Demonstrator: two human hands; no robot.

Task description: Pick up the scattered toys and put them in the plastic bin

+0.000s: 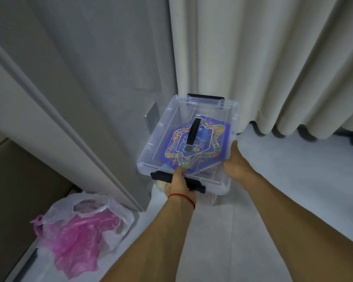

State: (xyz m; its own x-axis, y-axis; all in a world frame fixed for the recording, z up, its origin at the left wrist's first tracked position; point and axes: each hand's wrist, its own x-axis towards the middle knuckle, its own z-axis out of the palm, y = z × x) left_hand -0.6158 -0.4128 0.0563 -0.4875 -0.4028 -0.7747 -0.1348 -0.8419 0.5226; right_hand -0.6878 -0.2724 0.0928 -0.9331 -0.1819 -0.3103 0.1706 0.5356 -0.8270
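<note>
A clear plastic bin [165,127] with its clear lid on, a black lid handle and black end latches sits near the middle of the head view, close to the wall and curtain. Through the lid shows a blue star-patterned toy board [210,149]. My left hand [178,185] grips the near black latch [198,185], thumb on the lid. At the bin's near right corner my right hand [233,163] presses against the side, its fingers lying along the wall of the bin.
A white plastic bag [86,224] with crumpled pink plastic lies on the floor at the lower left beside a grey door frame [73,127]. Cream curtains [273,64] hang behind the bin. Pale floor [293,190] stretches to the right.
</note>
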